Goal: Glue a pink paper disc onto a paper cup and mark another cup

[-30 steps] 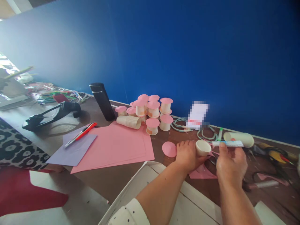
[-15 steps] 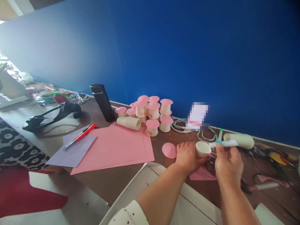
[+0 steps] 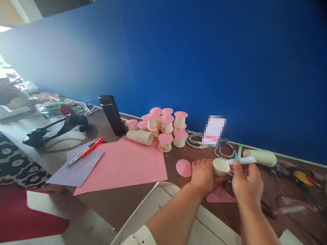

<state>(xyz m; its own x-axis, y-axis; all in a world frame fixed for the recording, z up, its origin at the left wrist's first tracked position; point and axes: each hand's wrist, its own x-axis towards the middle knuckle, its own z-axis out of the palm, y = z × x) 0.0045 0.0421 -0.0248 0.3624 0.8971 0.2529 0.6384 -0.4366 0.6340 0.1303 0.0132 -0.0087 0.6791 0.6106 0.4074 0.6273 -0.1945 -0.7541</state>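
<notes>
My left hand [image 3: 203, 175] is wrapped round a small white paper cup [image 3: 221, 167], its open mouth tilted toward me. In my right hand [image 3: 246, 182] is a white tube with blue print [image 3: 242, 160], pinched between thumb and fingers. The tube's narrow tip points left and reaches the cup's rim. Just left of my left hand lies a pink paper disc [image 3: 184, 168]. Beneath my hands is a pink paper scrap [image 3: 220, 195]. Several cups topped with pink discs [image 3: 166, 137] stand grouped near the wall.
Nested cups [image 3: 140, 137] lie by pink sheets [image 3: 127, 163]. A red cutter [image 3: 88, 149] rests on lilac paper [image 3: 87, 172]. Behind stand a black bottle [image 3: 112, 114] and a blue wall [image 3: 191, 61]. Coiled cable [image 3: 195, 140], a white roll [image 3: 260, 157] and tools [image 3: 301, 177] lie rightward.
The view has shifted slightly, so most things sit a little lower. Both hands keep their grips, and the tube's tip stays at the cup's rim.
</notes>
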